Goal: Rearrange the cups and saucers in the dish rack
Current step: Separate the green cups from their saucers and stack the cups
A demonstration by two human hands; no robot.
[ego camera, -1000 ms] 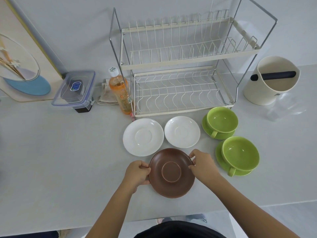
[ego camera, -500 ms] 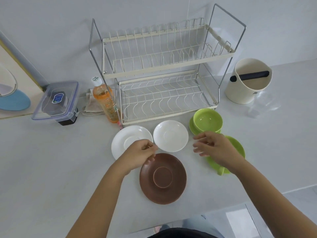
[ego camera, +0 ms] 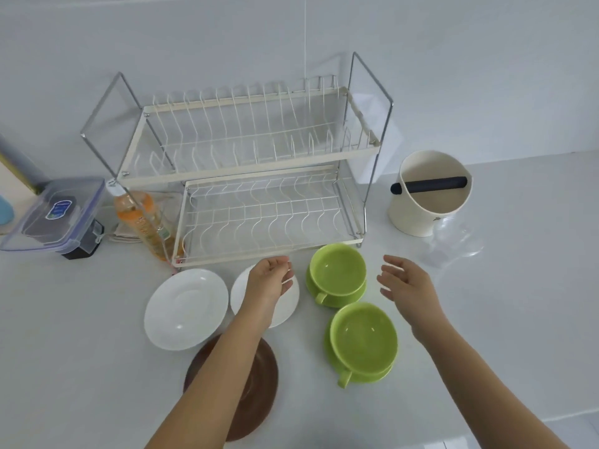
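Head view, looking down on a white tabletop (ego camera: 81, 367) set against a plain pale wall. Left hand (ego camera: 270, 280), fingers loosely curled and holding nothing, hovers over the smaller white saucer (ego camera: 285, 306); right hand (ego camera: 405, 283), fingers spread and relaxed, is likewise empty beside the far green cup (ego camera: 337, 268), which sits on its green saucer (ego camera: 337, 298). Near green cup (ego camera: 363, 338), larger white saucer (ego camera: 186, 307) and brown saucer (ego camera: 259, 393) lie in front of the two-tier dish rack (ego camera: 252, 176), whose tiers hold nothing. Judged step: both hands closing on the far cup and saucer. Advice: lift the cup clear by body or handle first, then stand the saucer on edge between the wires, steadying it until it seats. Beside the rack stand an orange bottle (ego camera: 142, 222), a lidded plastic container (ego camera: 55, 215) and a cream bin (ego camera: 428, 196) crossed by a dark bar.
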